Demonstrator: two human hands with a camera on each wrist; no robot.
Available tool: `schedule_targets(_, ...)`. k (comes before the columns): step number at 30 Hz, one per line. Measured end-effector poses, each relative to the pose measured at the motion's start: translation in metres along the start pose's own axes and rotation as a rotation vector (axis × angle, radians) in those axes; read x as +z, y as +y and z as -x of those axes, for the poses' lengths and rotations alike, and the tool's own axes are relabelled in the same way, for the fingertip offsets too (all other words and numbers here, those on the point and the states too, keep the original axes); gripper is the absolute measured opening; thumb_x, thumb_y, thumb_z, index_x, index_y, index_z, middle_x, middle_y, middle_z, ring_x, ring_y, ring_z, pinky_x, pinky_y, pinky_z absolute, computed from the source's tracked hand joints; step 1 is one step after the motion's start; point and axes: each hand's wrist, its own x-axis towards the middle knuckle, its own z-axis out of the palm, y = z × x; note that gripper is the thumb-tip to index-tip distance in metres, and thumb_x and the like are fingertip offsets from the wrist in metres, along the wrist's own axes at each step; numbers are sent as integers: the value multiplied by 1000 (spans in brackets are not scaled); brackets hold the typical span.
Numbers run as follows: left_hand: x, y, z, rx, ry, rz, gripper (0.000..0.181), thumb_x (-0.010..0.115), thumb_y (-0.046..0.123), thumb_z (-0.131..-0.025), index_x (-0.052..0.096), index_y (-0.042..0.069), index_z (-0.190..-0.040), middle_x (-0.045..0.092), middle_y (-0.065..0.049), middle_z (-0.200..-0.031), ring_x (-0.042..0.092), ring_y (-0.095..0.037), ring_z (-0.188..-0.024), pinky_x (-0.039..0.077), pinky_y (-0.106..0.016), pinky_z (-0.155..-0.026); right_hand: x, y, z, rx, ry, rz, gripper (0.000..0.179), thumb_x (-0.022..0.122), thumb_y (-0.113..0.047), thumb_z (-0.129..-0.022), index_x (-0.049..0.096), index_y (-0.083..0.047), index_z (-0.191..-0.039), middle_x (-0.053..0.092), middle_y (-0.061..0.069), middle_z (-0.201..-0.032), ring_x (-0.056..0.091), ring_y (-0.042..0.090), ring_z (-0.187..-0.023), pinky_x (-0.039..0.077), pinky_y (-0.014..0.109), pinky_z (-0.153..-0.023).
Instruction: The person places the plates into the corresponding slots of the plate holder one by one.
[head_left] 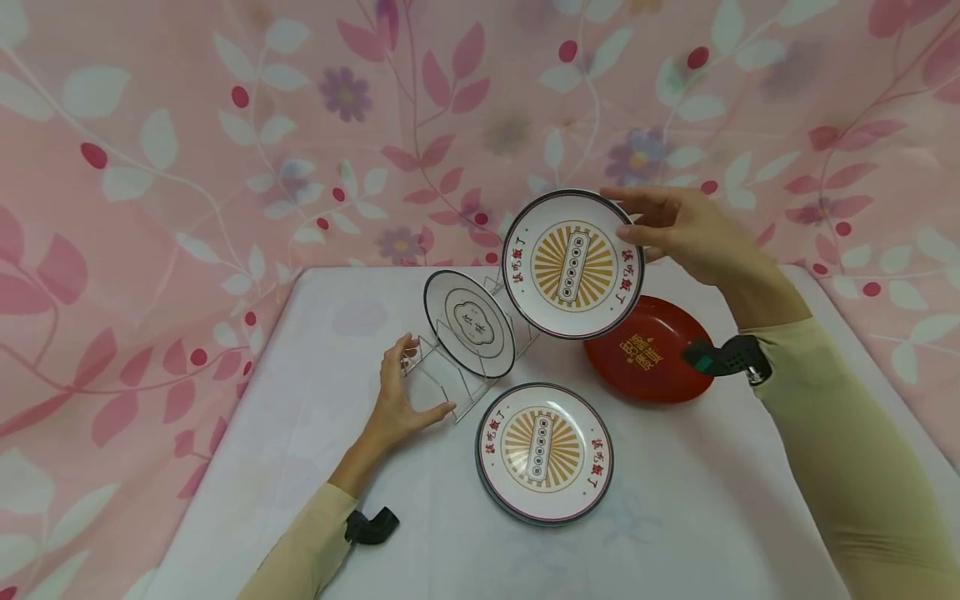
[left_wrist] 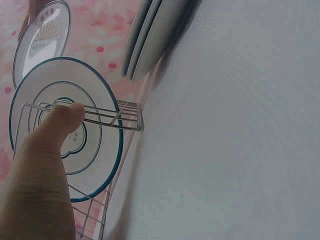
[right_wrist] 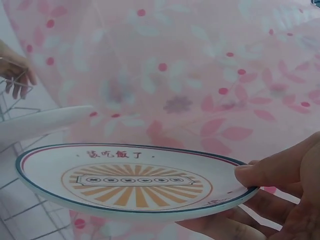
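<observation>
My right hand (head_left: 678,229) pinches the right rim of a white plate (head_left: 573,265) with a dark rim, an orange sunburst and red characters. It holds this plate up above the table, face towards the head camera. My left hand (head_left: 397,396) grips the near left end of a wire dish rack (left_wrist: 131,119), its thumb on a wire in the left wrist view. One white plate (head_left: 468,321) with a dark rim and dark characters stands tilted in the rack. The held plate is to the right of that one, apart from it in the right wrist view.
A stack of sunburst plates (head_left: 543,454) lies on the white-covered table (head_left: 360,517) in front of the rack. To the right is a red oval dish (head_left: 645,354) with gold characters, partly behind the held plate. A pink floral cloth (head_left: 480,108) hangs behind the table.
</observation>
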Motion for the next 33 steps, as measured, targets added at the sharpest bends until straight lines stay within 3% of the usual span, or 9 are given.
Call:
schedule_targets(5, 1, 2, 1, -2, 1, -8, 121, 89, 28, -61, 16, 5, -154, 36, -27, -140, 35, -35, -128, 31, -54, -103, 18, -2, -15, 0, 7, -22, 49, 62, -6, -94, 52, -8, -142, 68, -3, -106, 68, 11, -87, 58, 28, -67)
schedule_targets(14, 0, 3, 0, 0, 8, -16, 120, 87, 40, -64, 17, 5, -154, 38, -24, -140, 36, -33, -128, 30, -50, -105, 49, 8, -33, -6, -33, 53, 48, 61, -2, -93, 54, -10, -141, 61, 19, -129, 68, 14, -89, 57, 28, -66)
schedule_targets(24, 0, 5, 1, -7, 10, -13, 120, 88, 36, -62, 17, 5, -154, 38, -24, -140, 36, -34, -127, 30, -50, -105, 78, 10, -44, -19, -70, 52, 46, 60, 1, -92, 57, -8, -138, 61, 18, -131, 69, 29, -94, 58, 32, -67)
schedule_targets(33, -1, 7, 1, -41, -10, -20, 122, 89, 30, -61, 14, 8, -155, 36, -20, -143, 35, -32, -129, 30, -49, -105, 96, 23, -47, -51, -130, 116, 46, 63, -3, -92, 59, -14, -137, 61, 13, -134, 68, 31, -97, 58, 34, -71)
